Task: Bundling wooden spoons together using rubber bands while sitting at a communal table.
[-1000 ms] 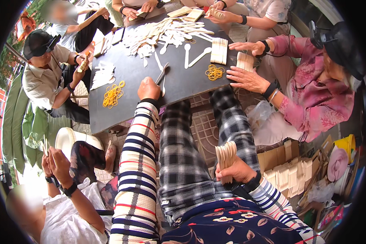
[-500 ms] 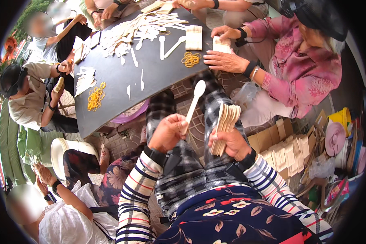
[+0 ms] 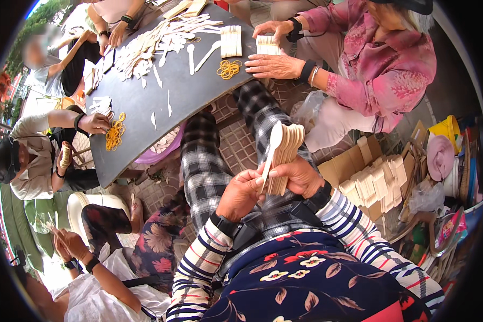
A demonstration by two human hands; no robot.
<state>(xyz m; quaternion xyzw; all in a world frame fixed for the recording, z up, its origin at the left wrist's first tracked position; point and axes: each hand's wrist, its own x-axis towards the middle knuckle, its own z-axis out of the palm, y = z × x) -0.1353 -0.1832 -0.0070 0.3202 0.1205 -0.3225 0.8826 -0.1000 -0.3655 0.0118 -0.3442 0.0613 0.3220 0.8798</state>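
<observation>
Above my lap, my right hand point(image 3: 301, 176) is closed round a stack of pale wooden spoons point(image 3: 291, 140), their bowls pointing up and away from me. My left hand point(image 3: 242, 193) pinches the handle of a single wooden spoon point(image 3: 273, 146) between thumb and fingers. That spoon lies against the left side of the stack, its bowl level with the others. Both hands meet at the handles, and the lower handle ends are partly hidden by my fingers.
A dark table point(image 3: 139, 115) ahead bears a heap of loose wooden spoons point(image 3: 158, 40) and yellow rubber bands point(image 3: 229, 69). Co-workers sit around; one in pink point(image 3: 370, 75) handles spoons at the right. A cardboard box point(image 3: 354, 155) with bundled spoons stands to my right.
My left hand has brought its single spoon rightward against the stack in my right hand. The view has shifted. At the left, a co-worker's hand now reaches the rubber bands.
</observation>
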